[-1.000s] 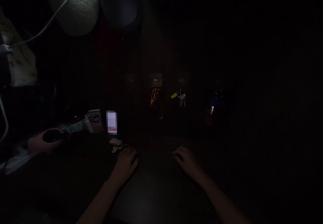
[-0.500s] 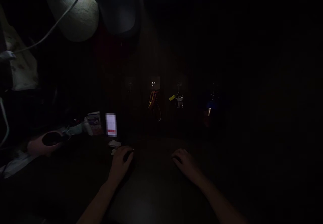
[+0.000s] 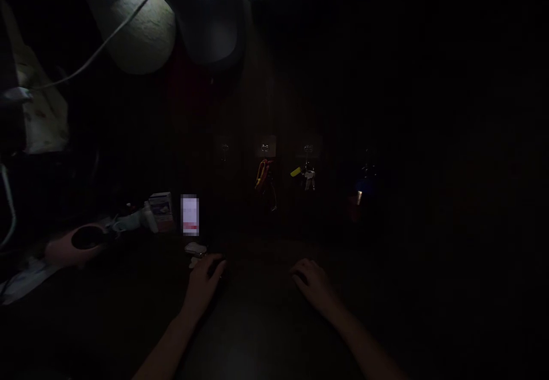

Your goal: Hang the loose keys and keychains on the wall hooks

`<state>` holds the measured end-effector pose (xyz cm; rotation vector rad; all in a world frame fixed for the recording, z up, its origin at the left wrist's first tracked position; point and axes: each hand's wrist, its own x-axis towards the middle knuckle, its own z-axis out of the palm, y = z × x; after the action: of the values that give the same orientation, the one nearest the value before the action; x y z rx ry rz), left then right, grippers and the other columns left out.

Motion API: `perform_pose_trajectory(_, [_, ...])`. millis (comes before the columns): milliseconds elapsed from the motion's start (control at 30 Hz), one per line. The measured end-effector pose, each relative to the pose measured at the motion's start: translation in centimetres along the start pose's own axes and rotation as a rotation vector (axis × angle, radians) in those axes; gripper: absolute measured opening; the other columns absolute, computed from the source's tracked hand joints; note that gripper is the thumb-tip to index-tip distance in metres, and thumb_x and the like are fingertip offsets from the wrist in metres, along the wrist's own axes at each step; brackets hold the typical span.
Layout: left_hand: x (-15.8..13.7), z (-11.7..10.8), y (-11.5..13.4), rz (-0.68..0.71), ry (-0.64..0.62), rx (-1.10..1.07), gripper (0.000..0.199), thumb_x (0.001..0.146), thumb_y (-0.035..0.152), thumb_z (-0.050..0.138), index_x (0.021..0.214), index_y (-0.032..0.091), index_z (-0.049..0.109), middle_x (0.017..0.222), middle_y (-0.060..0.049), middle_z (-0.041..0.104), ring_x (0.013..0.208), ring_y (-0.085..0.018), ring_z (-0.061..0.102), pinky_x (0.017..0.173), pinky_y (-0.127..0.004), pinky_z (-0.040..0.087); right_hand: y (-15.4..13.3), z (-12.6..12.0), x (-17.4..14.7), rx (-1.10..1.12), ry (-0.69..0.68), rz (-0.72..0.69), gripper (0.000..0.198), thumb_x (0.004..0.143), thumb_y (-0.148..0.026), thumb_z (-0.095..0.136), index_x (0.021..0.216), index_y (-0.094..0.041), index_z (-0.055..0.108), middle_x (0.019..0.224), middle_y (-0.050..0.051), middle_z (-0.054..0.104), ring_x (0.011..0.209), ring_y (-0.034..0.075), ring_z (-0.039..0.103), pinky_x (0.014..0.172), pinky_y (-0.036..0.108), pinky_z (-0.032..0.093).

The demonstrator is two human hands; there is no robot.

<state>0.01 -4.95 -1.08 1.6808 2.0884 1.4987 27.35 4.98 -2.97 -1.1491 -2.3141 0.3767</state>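
Darkness hides much of the scene. My left hand [image 3: 203, 283] rests on the dark tabletop [image 3: 240, 334], its thumb apart from loosely bent fingers and nothing visible in it. Just beyond its fingers lie small pale objects [image 3: 196, 248] that I cannot make out. To the right, my right hand [image 3: 313, 283] lies on the same surface, fingers lightly curved and thumb apart, with no object showing in it. A lit phone [image 3: 190, 215] stands upright behind my left hand, its screen blurred.
Keys [image 3: 309, 177] with a yellow tag and an orange-yellow cord [image 3: 262, 175] hang from hooks ahead. A small box [image 3: 161, 211] and a pink object [image 3: 75, 247] lie left. Caps [image 3: 139, 37] hang upper left, crossed by a white cable [image 3: 115, 32].
The view has shifted slightly, so the background sits a little lower and further right. Both hands stay in nearly the same place and pose.
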Motion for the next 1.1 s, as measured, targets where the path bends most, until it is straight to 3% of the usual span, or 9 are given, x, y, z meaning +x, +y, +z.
perform_pose_trajectory(233, [1.3,-0.8,1.2,-0.157,0.051,-0.121,0.028,0.070,0.044,0.056,0.084,0.022,0.068,0.089,-0.002,0.071,0.088,-0.024,0.063,0.081,-0.036,0.048,-0.1,-0.1,0.1,0.017,-0.002,0.008,0.018,0.080,-0.019,0.049,0.087,-0.024,0.066,0.096,0.005,0.064,0.094,0.021,0.056,0.083,0.036,0.042])
perform_pose_trajectory(433, [2.6,-2.0,4.1,-0.209,-0.017,-0.226,0.029,0.065,0.045,0.061,0.080,0.020,0.066,0.078,-0.002,0.069,0.076,-0.021,0.064,0.068,-0.031,0.049,-1.3,-0.1,-0.1,0.209,-0.005,-0.006,0.018,0.082,-0.025,0.047,0.085,-0.023,0.065,0.093,0.005,0.066,0.093,0.021,0.058,0.086,0.037,0.042])
perform_pose_trajectory(833, [0.7,2.6,6.4,-0.137,-0.210,-0.496,0.018,0.059,0.032,0.064,0.063,0.021,0.050,0.062,0.004,0.053,0.066,-0.016,0.053,0.064,-0.026,0.044,-9.5,-0.5,0.3,0.589,-0.015,-0.065,0.025,0.079,-0.028,0.053,0.104,-0.026,0.058,0.107,0.004,0.062,0.103,0.019,0.056,0.090,0.032,0.042])
perform_pose_trajectory(1100, [2.3,3.0,6.2,-0.259,-0.173,-0.643,0.025,0.058,0.037,0.067,0.060,0.020,0.048,0.063,0.004,0.050,0.066,-0.014,0.050,0.064,-0.023,0.041,-12.4,1.2,2.6,0.724,0.125,0.070,0.020,0.074,-0.032,0.055,0.090,-0.021,0.057,0.094,0.004,0.064,0.094,0.022,0.058,0.084,0.031,0.043])
